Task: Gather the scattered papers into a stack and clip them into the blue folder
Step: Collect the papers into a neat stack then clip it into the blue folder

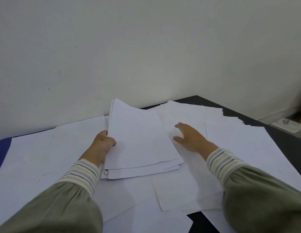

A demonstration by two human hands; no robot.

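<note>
My left hand (102,145) grips the left edge of a stack of white papers (139,140), thumb on top, and the stack is lifted and tilted above the table. My right hand (188,137) lies with straight fingers on a loose white sheet (185,113) just right of the stack. More loose sheets (45,157) cover nearly all of the table around both hands. A strip of the blue folder (2,147) shows at the far left edge, mostly hidden under paper.
The dark table (281,140) shows at its back right corner and in a gap near the front. A pale wall rises right behind it. A small white box (287,126) sits beyond the right edge.
</note>
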